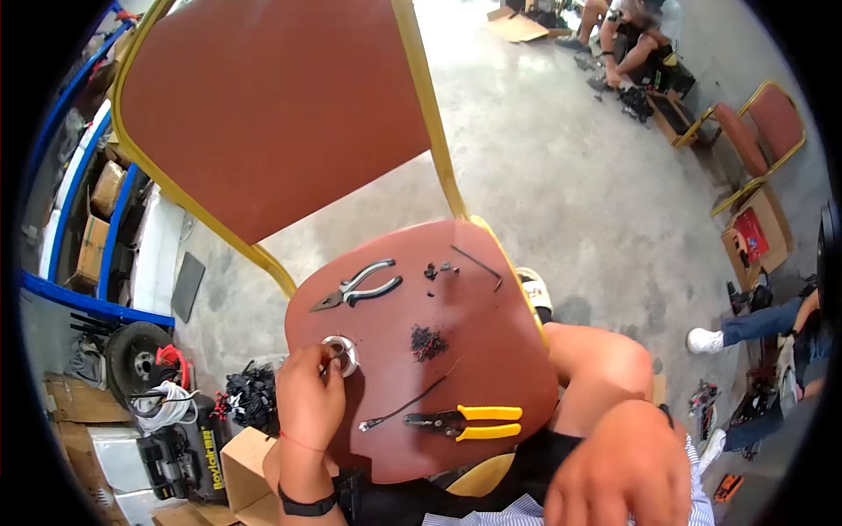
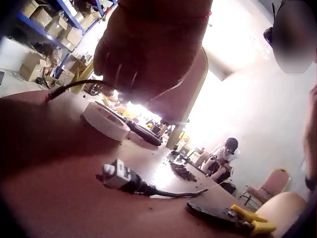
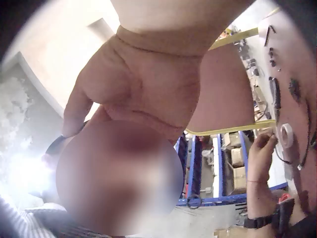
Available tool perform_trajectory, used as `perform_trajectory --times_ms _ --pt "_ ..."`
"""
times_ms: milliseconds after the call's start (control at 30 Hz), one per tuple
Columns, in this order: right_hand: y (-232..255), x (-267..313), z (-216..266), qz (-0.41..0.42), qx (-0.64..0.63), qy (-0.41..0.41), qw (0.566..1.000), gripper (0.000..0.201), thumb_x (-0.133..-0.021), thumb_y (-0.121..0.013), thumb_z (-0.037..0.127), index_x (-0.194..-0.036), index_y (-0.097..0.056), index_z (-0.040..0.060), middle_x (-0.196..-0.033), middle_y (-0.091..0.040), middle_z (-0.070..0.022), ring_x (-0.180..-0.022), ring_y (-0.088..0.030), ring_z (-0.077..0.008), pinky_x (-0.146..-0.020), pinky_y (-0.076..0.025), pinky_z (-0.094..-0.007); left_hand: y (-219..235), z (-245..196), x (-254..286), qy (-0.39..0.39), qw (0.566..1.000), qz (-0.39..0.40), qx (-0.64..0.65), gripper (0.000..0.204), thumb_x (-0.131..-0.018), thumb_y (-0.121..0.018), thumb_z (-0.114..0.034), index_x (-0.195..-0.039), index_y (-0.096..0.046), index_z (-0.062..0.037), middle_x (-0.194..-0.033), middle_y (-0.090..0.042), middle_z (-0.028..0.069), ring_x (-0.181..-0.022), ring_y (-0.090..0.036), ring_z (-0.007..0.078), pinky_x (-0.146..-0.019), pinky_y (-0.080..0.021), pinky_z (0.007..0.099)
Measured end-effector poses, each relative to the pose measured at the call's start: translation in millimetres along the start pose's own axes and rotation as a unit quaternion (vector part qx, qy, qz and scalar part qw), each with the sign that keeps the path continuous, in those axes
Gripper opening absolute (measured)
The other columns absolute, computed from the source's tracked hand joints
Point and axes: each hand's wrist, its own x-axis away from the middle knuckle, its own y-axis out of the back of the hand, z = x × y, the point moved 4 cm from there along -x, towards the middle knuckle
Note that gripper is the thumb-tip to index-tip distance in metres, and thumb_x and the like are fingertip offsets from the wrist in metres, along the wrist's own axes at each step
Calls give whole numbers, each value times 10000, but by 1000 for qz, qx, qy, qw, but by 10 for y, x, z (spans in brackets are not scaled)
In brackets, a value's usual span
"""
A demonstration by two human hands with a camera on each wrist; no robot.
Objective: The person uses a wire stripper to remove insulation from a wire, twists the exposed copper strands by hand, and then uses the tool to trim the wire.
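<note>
Pinching a thin black cable (image 2: 69,87) with a red end, the left hand (image 1: 311,394) bends over the near-left part of a brown chair seat (image 1: 500,368), its fingertips just beside a white roll of tape (image 1: 353,359). The right hand (image 1: 627,465) is raised over the lap, its fingertips cut off or hidden, so I can't tell whether it is open or closed. A second cable (image 1: 408,407) with a pale plug lies nearer the person, just beside yellow-handled wire strippers (image 1: 449,424). Beyond are a heap of dark clippings (image 1: 428,344), grey-and-black pliers (image 1: 351,292) with parted handles and an L-shaped hex key (image 1: 478,266). Blue shelving (image 1: 81,305) with boxes stands off to the left; across the floor, somebody sits (image 1: 649,44) near another chair (image 1: 741,145).
</note>
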Motion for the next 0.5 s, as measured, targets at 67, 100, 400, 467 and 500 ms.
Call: perform_trajectory --times_ms 67,100,400,467,500 --pt "106 164 -103 -160 30 11 987 205 -983 -673 197 -861 -589 55 -843 -554 -98 -740 -551 -225 -665 -469 -365 74 -164 46 -6 999 -10 45 126 -890 -696 -48 -1003 -687 6 -991 -701 212 -852 -680 388 -754 -545 414" --pt "190 248 -151 -323 73 -19 943 127 -957 -692 139 -904 -627 43 -907 -600 -90 -798 -572 -173 -704 -486 -324 76 -215 70 -10 998 -10 66 126 -899 -687 -41 -1015 -683 9 -994 -701 212 -859 -683 383 -761 -547 402" --pt "458 869 -793 -585 188 -308 726 291 -965 -588 -54 -1248 -566 11 -1187 -638 -66 -1025 -640 -136 -943 -568 -298 123 -634 306 -84 944 68 311 95 -912 -720 -14 -998 -682 -23 -876 -630 75 -714 -562 152 -647 -458 277" --pt "423 793 -964 -590 81 -293 748 223 -1011 -610 24 -1232 -578 13 -1176 -648 -61 -1062 -644 -131 -953 -567 -300 147 -672 328 -66 930 91 350 100 -912 -725 -12 -999 -678 -29 -870 -619 64 -719 -553 139 -649 -450 266" --pt "422 753 -1019 -589 27 -285 756 200 -1034 -621 63 -1224 -584 13 -1170 -653 -59 -1080 -647 -128 -959 -567 -300 132 -651 324 -62 923 95 368 103 -911 -728 -13 -998 -677 -32 -870 -616 61 -718 -546 137 -650 -448 265"
